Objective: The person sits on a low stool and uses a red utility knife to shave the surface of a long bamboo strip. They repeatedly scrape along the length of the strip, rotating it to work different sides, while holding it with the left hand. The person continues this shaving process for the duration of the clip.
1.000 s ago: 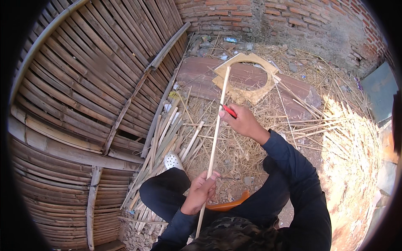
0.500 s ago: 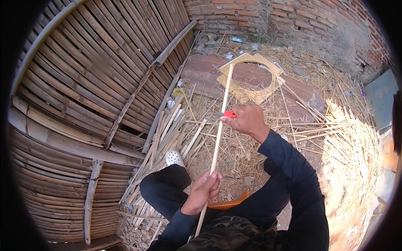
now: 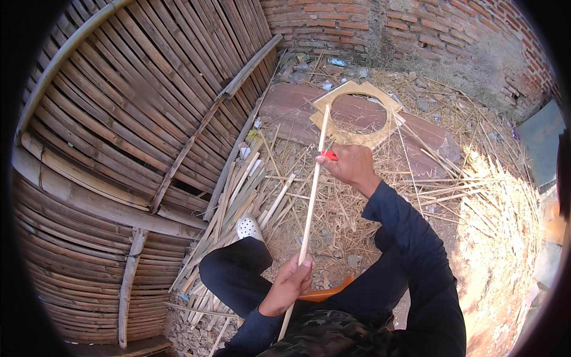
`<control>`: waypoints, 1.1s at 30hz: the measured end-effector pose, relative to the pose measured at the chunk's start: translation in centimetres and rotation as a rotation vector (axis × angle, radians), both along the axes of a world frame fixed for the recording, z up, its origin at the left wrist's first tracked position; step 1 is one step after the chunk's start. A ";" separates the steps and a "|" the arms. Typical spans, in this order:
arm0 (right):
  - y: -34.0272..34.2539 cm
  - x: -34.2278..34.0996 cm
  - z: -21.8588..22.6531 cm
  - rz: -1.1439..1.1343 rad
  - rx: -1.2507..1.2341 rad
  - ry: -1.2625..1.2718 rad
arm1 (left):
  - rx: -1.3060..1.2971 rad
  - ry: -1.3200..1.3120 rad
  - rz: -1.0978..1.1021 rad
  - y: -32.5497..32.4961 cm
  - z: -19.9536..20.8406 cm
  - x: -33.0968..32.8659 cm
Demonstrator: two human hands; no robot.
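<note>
A long, pale bamboo strip slants up from my lap, its far end in front of a flat board with a round hole. My left hand is closed around the strip's lower part. Farther up, my right hand grips a small red-handled knife, its dark blade against the strip. The fingers mostly cover the handle, and how deep the blade sits cannot be seen.
Cut bamboo strips lie in a pile along the slatted bamboo wall at the left. Shavings litter the ground around a brown board. A brick wall closes off the back. My foot in a white clog rests beside the pile.
The bamboo strip's far end has dropped back toward me. My right hand, with the knife, now sits slightly farther up the strip. My left hand has moved slightly nearer to me.
</note>
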State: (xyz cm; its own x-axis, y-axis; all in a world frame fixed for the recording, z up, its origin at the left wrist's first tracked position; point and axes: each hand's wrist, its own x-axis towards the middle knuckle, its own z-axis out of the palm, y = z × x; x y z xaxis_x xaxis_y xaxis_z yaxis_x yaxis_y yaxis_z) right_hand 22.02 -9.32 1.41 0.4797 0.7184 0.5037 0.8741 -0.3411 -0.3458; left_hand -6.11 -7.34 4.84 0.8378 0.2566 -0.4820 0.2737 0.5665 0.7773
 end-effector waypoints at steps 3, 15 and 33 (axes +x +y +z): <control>-0.5 4.0 -0.8 0.005 0.044 -0.036 | -0.046 -0.026 -0.045 -0.3 -0.5 -0.5; -0.2 3.0 -1.0 0.067 0.064 -0.081 | 0.120 0.015 -0.050 -1.0 0.0 -2.0; -6.4 16.1 -6.9 -0.692 -0.197 0.233 | -0.126 0.318 0.106 -0.9 0.7 -10.9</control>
State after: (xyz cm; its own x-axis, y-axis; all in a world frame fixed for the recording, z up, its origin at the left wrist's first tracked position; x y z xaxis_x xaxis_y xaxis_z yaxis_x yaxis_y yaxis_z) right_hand 38.10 -15.73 -5.48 0.9325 0.2805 0.2273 0.3493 -0.8603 -0.3712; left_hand -17.05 -8.25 5.55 0.6126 0.2563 -0.7477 0.4252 0.6905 0.5851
